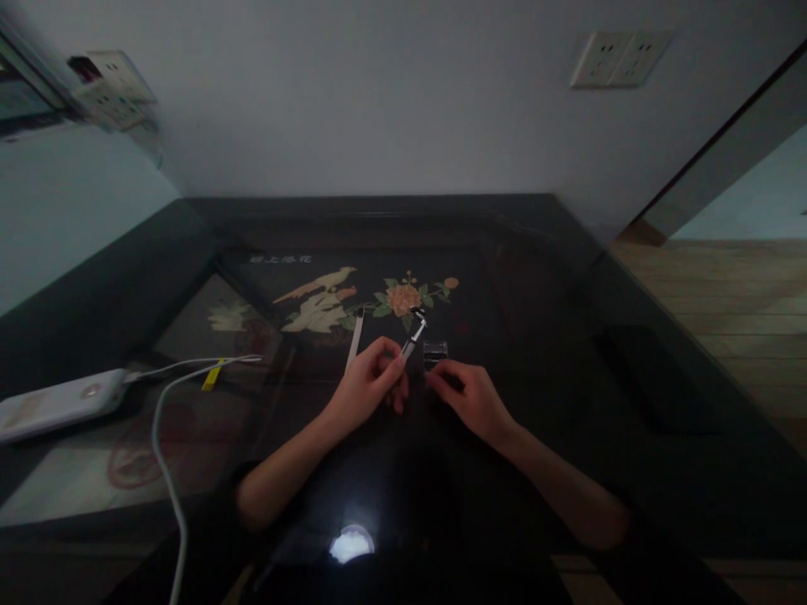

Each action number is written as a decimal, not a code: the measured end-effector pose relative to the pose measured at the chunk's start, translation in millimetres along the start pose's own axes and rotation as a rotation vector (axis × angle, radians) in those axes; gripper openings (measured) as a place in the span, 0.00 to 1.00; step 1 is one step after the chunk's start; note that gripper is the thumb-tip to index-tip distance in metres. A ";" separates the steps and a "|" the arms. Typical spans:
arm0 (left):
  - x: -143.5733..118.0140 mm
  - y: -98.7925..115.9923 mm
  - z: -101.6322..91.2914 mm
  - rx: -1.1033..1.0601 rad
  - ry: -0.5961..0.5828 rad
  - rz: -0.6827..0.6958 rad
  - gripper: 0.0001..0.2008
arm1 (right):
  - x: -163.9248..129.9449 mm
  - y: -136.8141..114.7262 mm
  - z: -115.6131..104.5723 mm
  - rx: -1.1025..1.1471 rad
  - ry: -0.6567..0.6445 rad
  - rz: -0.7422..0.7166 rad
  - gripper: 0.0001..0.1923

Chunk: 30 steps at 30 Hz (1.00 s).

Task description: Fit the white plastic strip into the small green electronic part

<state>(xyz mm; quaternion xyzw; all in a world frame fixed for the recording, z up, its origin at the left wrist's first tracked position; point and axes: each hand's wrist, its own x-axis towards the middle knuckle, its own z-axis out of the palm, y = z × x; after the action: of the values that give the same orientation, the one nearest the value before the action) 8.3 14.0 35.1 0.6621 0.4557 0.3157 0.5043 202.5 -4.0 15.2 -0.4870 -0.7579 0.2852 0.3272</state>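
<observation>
Near the middle of the table, my left hand is closed around a slim tool with a dark and silver handle and a shiny bent metal end. The tool points up and away, tilted right; its exact kind does not show. A narrow pale strip with a dark tip sticks out beyond the back of my left hand, its lower end hidden. To the right, my right hand has thumb and forefinger pinched at the near edge of a small clear case. The fingertips partly cover that edge.
A white power bank with a white cable lies at the left, near a yellow tag. A dark flat object lies at the right. The glossy black table meets a wall bearing sockets.
</observation>
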 end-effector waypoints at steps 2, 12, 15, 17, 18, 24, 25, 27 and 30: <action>-9.0 -1.7 8.6 -0.303 -0.014 -0.035 0.17 | -0.3 -4.5 0.0 0.146 0.052 0.090 0.11; -24.8 -23.9 35.1 -0.525 -0.059 -0.015 0.19 | -13.3 -35.7 9.6 0.502 0.097 0.166 0.09; -22.7 -28.5 29.6 -0.456 -0.045 0.018 0.18 | -15.4 -36.8 10.0 0.506 0.107 0.164 0.08; -21.8 -29.6 27.9 -0.433 -0.045 0.020 0.16 | -15.7 -34.7 8.3 0.498 0.128 0.164 0.08; -21.6 -29.3 27.7 -0.426 -0.043 0.011 0.16 | -15.5 -33.4 7.0 0.499 0.138 0.168 0.08; -23.4 -22.4 28.4 -0.381 -0.022 -0.038 0.15 | -13.5 -28.1 -4.0 0.571 0.177 0.235 0.09; -23.9 -21.9 28.1 -0.396 -0.042 -0.031 0.15 | -13.3 -27.5 -5.4 0.578 0.177 0.236 0.07; -24.4 -21.9 27.6 -0.470 -0.104 -0.022 0.16 | -12.6 -26.1 -7.1 0.593 0.173 0.221 0.07; -23.4 -23.3 26.9 -0.614 -0.211 -0.050 0.22 | -11.6 -23.2 -7.0 0.612 0.149 0.186 0.08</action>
<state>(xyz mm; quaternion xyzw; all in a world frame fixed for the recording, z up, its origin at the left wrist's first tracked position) 16.2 -16.1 5.9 0.4968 0.3007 0.3555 0.7324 198.7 -22.3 34.5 -0.4527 -0.5632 0.4919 0.4857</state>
